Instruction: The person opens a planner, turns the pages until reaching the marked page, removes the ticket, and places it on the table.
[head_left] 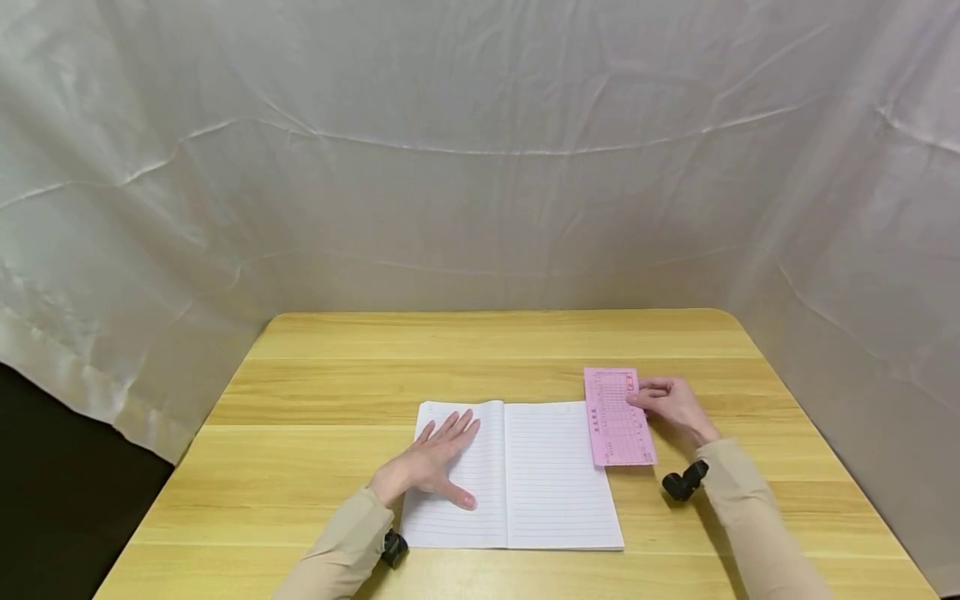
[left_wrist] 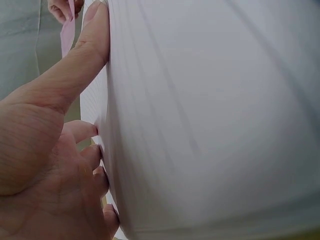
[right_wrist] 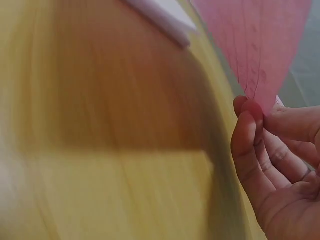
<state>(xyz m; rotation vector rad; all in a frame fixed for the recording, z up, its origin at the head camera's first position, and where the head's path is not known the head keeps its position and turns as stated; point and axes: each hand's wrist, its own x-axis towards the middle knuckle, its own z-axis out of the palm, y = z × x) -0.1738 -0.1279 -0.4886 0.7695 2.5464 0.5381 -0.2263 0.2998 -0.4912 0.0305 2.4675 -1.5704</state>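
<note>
An open notebook (head_left: 558,492) with lined white pages lies flat on the table. Fingers spread, my left hand (head_left: 433,467) rests on its left page; the left wrist view shows the thumb and fingertips touching the paper (left_wrist: 165,100). My right hand (head_left: 675,407) pinches a pink printed form (head_left: 618,421) by its right edge, between thumb and fingers. In the head view the form overlaps the notebook's upper right corner. From the right wrist, the pink sheet (right_wrist: 255,45) is seen held above the tabletop, its shadow falling on the wood.
The light wooden table (head_left: 337,375) extends around the notebook on all sides. A pale grey curtain (head_left: 480,208) hangs behind and along both sides. Small black cameras (head_left: 684,482) are strapped at both wrists. A dark area (head_left: 67,492) lies beyond the table's left edge.
</note>
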